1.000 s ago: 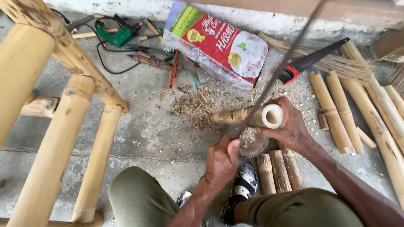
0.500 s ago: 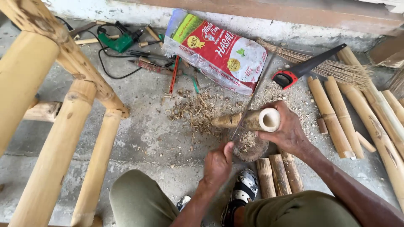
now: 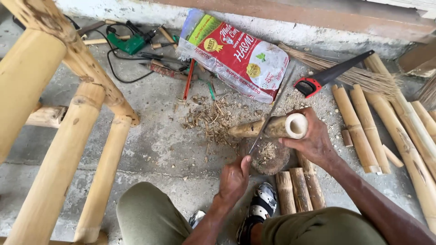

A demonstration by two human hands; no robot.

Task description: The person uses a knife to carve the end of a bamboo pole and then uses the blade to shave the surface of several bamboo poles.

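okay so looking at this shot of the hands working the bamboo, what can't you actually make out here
All in the head view:
- Handle of the long blade: hidden inside the left hand.
- Where the blade meets the bamboo piece: too thin and blurred to tell.
- Palm of the right hand: hidden behind its own back, around the bamboo.
- Block under the bamboo: partly covered by it.
- Bamboo frame: cut off by the left and bottom edges.

A single view from a camera worn on the person's head, looking steeply down at a concrete floor (image 3: 150,149). It sits close above the person's own knees and forearms at the bottom edge. It faces forward toward a wall base (image 3: 318,31) along the top. A bamboo frame (image 3: 59,136) fills the left side, close to the lens.
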